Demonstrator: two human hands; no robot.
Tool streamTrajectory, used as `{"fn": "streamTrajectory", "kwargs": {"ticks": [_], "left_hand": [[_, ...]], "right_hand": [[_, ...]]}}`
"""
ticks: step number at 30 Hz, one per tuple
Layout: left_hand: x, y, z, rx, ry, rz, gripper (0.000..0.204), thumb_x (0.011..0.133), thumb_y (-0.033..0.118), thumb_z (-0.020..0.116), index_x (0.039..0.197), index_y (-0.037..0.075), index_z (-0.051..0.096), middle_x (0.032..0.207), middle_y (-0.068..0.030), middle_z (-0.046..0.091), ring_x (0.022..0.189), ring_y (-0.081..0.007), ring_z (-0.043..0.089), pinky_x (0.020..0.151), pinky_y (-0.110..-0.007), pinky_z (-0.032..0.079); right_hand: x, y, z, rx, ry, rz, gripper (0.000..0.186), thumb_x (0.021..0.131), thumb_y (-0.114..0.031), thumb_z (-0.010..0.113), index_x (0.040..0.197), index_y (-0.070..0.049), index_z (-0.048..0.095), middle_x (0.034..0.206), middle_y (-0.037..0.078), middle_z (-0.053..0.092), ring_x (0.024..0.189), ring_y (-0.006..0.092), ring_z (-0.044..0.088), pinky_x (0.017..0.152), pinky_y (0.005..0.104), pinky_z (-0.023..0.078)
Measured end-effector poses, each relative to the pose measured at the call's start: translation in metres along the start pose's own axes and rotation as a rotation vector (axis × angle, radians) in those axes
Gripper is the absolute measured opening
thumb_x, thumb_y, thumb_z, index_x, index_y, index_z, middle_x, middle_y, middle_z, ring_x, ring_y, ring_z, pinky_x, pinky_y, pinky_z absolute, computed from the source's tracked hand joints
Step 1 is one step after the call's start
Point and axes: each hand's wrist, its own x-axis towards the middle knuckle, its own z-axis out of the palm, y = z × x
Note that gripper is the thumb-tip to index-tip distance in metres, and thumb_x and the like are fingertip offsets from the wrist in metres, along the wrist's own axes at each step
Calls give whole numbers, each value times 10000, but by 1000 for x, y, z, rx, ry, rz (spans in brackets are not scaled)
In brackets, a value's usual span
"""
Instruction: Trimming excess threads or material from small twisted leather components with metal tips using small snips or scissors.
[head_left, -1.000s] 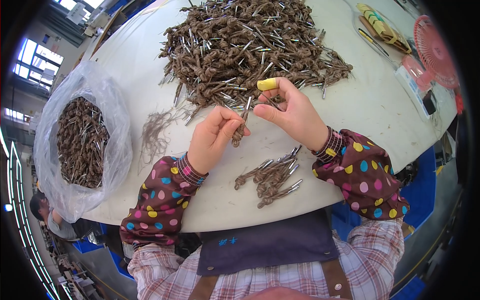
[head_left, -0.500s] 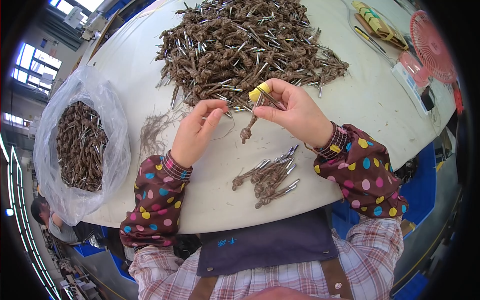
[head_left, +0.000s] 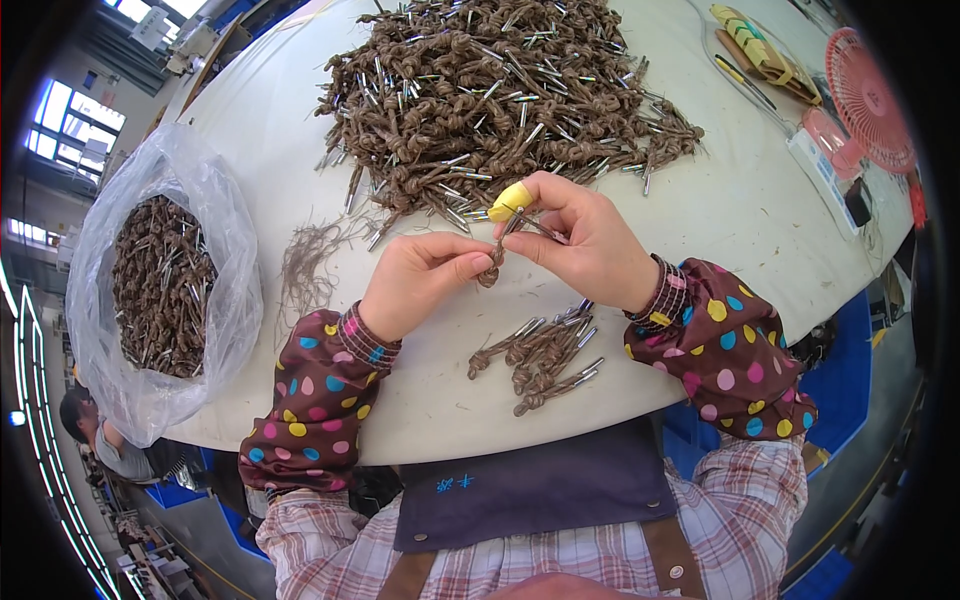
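Observation:
A knotted brown cord [head_left: 489,272] with metal tips hangs between my two hands above the table. My left hand [head_left: 420,278] pinches it at the side of its knot with thumb and forefinger. The cord's upper end is gripped by my right hand [head_left: 585,240], which also has a slim dark metal tool [head_left: 543,229] in it; the tool's exact kind is hard to make out. Yellow tape [head_left: 510,202] wraps the right forefinger. Just below lies a small group of finished-looking knotted cords [head_left: 545,350], their metal tips pointing up and right.
A large heap of knotted cords [head_left: 480,100] covers the table's far middle. At left stands a clear plastic bag [head_left: 235,290] full of similar cords, with loose thread scraps [head_left: 308,265] beside it. A pink fan [head_left: 862,100], a white power strip [head_left: 828,178] and a taped bundle [head_left: 765,55] sit far right.
My left hand has moved right and closed on the cord's knot; before, it was apart from the cord, with a fine thread near its fingers. My right hand has lowered slightly, still holding cord and tool.

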Motion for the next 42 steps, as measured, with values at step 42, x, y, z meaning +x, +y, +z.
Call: {"fn": "streamTrajectory", "kwargs": {"ticks": [42], "left_hand": [[-1, -8, 3, -26, 57, 65, 206, 876, 93, 651, 1033, -40, 655, 930, -63, 680, 850, -94, 626, 742, -219, 505]], "right_hand": [[-1, -9, -3, -186, -7, 37, 207, 849, -32, 651, 1038, -19, 570, 914, -6, 620, 658, -14, 498, 587, 145, 391]]}}
